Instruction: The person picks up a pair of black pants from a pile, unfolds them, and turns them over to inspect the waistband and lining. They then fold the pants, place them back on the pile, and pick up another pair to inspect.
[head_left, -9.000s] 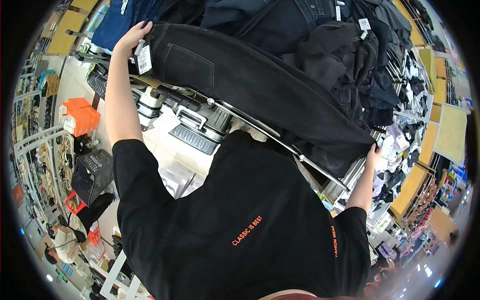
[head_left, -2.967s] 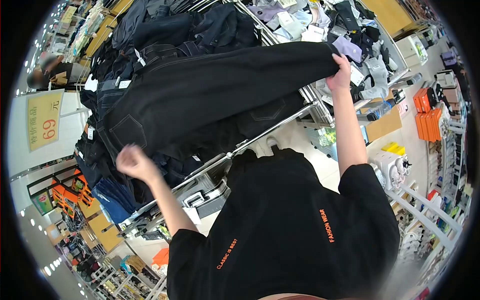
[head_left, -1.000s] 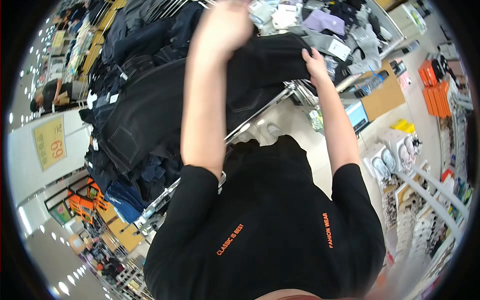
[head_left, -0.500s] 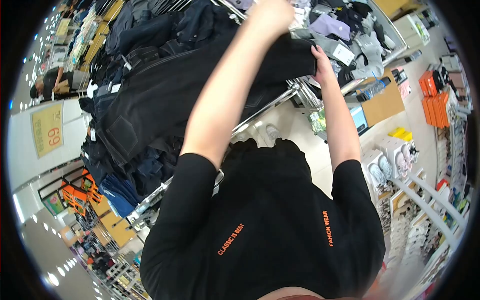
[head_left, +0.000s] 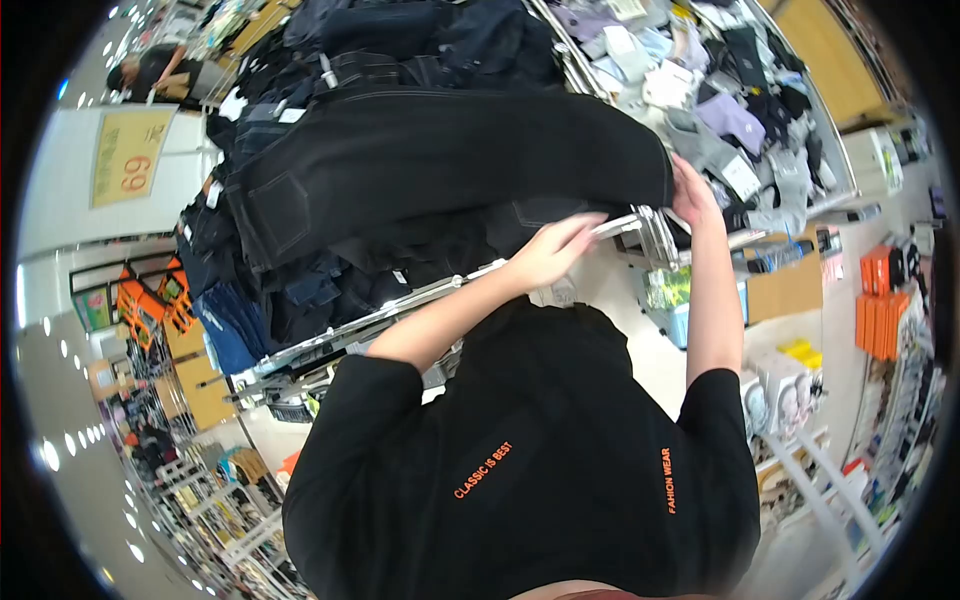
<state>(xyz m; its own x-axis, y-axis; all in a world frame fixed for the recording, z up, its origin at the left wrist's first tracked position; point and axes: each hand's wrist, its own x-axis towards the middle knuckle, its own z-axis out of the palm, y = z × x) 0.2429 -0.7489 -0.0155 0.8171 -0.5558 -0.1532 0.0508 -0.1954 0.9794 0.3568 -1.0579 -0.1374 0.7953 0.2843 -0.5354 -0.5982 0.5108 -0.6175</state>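
A pair of black jeans (head_left: 440,150) lies spread across a heap of dark denim (head_left: 300,290) on a display table. My right hand (head_left: 693,192) grips the jeans at their right end, by the table's corner. My left hand (head_left: 556,250) reaches in below the front edge of the jeans with fingers stretched out, holding nothing, close to the metal rail (head_left: 400,305) and the darker garments beneath. White price tags show on the pile at the left.
A bin of packaged socks and small garments (head_left: 700,90) lies behind the jeans on the right. A yellow "69" price sign (head_left: 128,155) stands at the left, with another person (head_left: 150,70) beyond it. A cardboard box (head_left: 790,285) and orange boxes (head_left: 878,320) sit on the floor at the right.
My left arm has come down from high over the jeans to their front edge. The jeans now lie flatter on the pile. My right hand keeps its hold.
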